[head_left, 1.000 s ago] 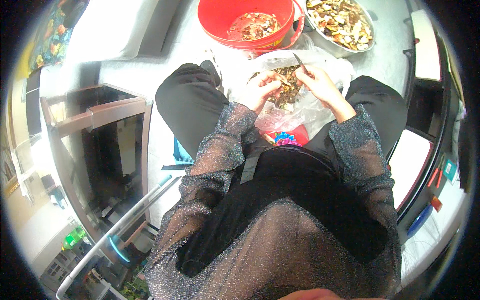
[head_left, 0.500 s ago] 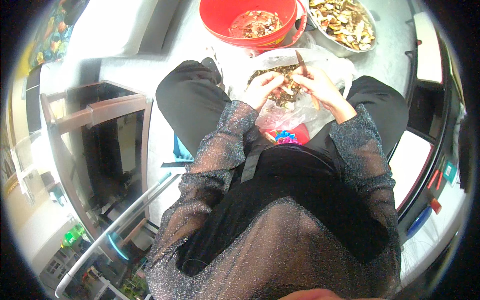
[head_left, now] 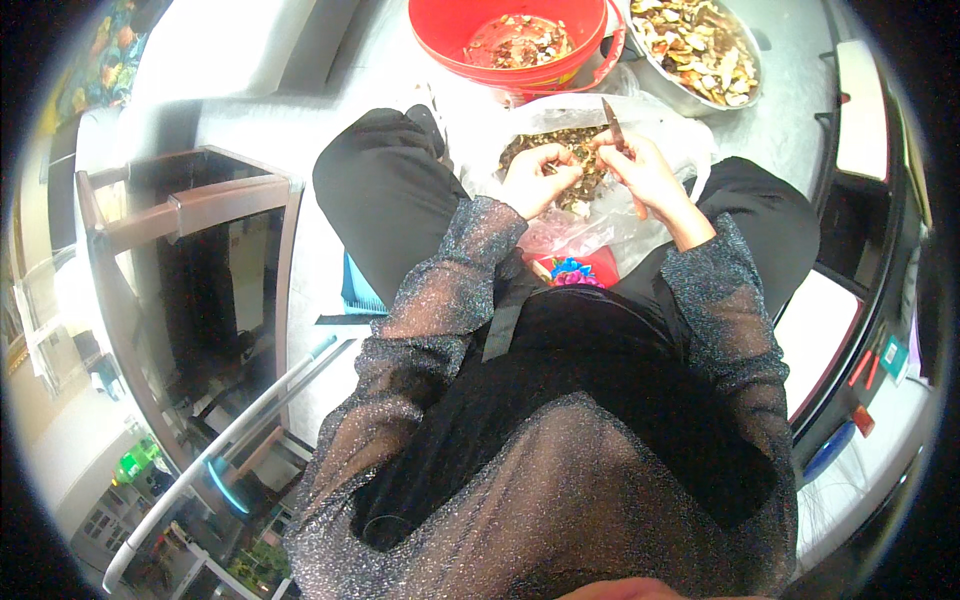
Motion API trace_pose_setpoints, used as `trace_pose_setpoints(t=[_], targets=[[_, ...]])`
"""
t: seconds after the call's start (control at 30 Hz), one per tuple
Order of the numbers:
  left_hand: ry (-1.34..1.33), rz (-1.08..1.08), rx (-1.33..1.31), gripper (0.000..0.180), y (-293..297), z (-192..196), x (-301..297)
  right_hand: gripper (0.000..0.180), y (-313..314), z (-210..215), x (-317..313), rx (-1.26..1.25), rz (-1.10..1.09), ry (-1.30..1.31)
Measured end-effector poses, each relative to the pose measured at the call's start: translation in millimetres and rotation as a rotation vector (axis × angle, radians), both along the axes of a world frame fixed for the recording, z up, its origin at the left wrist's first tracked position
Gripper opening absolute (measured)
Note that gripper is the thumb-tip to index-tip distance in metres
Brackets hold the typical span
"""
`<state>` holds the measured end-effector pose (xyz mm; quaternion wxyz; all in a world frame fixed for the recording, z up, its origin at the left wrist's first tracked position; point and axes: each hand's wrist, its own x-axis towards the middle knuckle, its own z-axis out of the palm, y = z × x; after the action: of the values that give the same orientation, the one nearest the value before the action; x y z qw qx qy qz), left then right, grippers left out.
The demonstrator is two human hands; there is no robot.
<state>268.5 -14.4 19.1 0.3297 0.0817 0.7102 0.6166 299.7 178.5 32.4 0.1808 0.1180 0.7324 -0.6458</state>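
Observation:
My right hand [head_left: 645, 180] grips a small knife [head_left: 613, 125], its blade pointing away from me and the brown end of its handle showing below the palm. To its left, my left hand [head_left: 538, 182] is closed in a pinch, fingertips turned toward the knife hand. Whatever sits between those fingertips is too small to make out. Both hands are over an open translucent plastic bag [head_left: 665, 135] between my bent legs. In the bag lies a heap of small dark brown and yellowish pieces [head_left: 545, 142], with a pale bit near its lower edge.
Beyond the bag stands a red bucket [head_left: 440, 40] with wet brown scraps at its bottom. A metal pot [head_left: 715, 107] of pale and brown cut pieces is right of it. A light blue dustpan-like thing [head_left: 362, 290] lies by my left leg; a brown-framed glass cabinet [head_left: 225, 210] stands farther left.
A pale piece that showed at my left fingertips is no longer visible there. My hands have drawn slightly apart, and the knife blade is tilted a little differently. The whole view has shifted slightly.

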Motion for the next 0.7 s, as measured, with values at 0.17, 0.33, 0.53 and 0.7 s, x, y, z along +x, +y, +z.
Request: trace_pose_setpoints(t=[0.17, 0.33, 0.53, 0.7], targets=[[0.072, -0.041, -0.116, 0.014, -0.3, 13.9, 0.3, 0.019, -0.8, -8.8, -0.2, 0.05, 0.144, 0.138], [0.118, -0.036, -0.156, 0.014, -0.4, 18.5, 1.4, 0.017, 4.3, -22.6, -0.7, 0.076, 0.094, 0.155], [0.262, -0.003, -0.149, 0.012, 1.1, 5.2, 2.7, 0.016, 2.7, -17.7, 4.6, 0.316, 0.089, 0.279], [0.226, 0.057, -0.143, 0.013, 0.5, 1.8, 3.6, 0.018, -13.0, -8.6, 18.1, 0.456, 0.21, 0.381]])
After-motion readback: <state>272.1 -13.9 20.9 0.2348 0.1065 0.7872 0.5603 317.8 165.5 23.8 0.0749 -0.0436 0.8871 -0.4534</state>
